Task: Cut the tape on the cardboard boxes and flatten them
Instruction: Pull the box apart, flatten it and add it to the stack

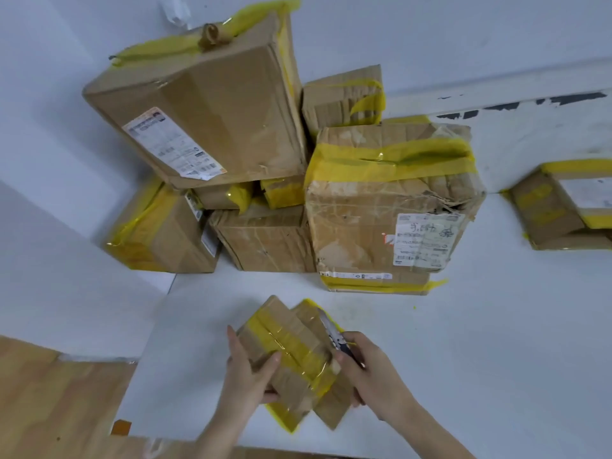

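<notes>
Left hand (246,369) gripping small brown cardboard box with yellow tape (291,356); right hand (367,369) clasping blue utility knife (334,332) against box edge.

Even, cool, shadowless light; soft overall blur, wide-angle bending at edges, perhaps faint glare on the tape (390,160).

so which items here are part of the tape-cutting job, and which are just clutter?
In the job:
small taped box
utility knife
left hand
right hand
stacked taped boxes

Lying about:
orange scrap on the wooden floor
crumpled plastic
</notes>
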A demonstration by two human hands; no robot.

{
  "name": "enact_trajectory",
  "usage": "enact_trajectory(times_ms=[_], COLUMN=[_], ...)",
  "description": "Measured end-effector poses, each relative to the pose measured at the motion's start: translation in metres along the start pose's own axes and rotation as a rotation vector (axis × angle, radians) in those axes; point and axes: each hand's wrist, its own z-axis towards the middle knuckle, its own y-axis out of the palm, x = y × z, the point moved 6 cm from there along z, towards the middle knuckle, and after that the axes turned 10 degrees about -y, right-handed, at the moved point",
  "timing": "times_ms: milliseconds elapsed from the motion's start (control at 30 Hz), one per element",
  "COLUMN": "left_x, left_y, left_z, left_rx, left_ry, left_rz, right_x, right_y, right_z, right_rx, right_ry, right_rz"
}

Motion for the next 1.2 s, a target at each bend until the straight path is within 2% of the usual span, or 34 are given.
enact_trajectory(times_ms=[67,167,267,333,500,600,633,700,800,900,1200], left_x=[0.0,0.017,0.033,0.039,0.028,0.036,0.04,0.042,0.032,0.032,0.032], left_y=[0.0,-0.009,-0.004,0.0,-0.006,0.0,0.002,0.003,0.002,0.009,0.009], left_z=[-0.004,-0.002,-0.009,-0.011,0.004,-0.002,-0.008,-0.008,0.005,0.008,0.008], left_rx=[0.127,0.347,0.301,0.29,0.371,0.302,0.313,0.435,0.472,0.41,0.388], left_ry=[0.118,0.429,0.726,0.787,0.56,0.535,0.539,0.587,0.433,0.424,0.502], left_rz=[0.083,0.66,1.108,1.203,1.266,1.2,1.208,1.215,1.055,0.968,0.834], right_x=[-0.003,-0.004,-0.005,-0.007,-0.008,-0.007,-0.004,0.003,0.014,0.016,0.012], right_y=[0.014,0.017,0.019,0.021,0.007,-0.009,-0.015,-0.028,-0.036,-0.033,-0.028], right_z=[0.007,0.014,0.018,0.023,0.05,0.056,0.055,0.05,0.04,0.031,0.029], right_rx=[0.007,0.046,0.05,0.051,0.095,0.118,0.126,0.133,0.069,-0.008,-0.03], right_ry=[-0.005,0.009,-0.001,-0.021,-0.024,-0.013,-0.02,-0.04,-0.062,-0.085,-0.092], right_rz=[0.013,0.03,0.021,0.005,0.074,0.184,0.172,0.035,-0.116,-0.173,-0.26])
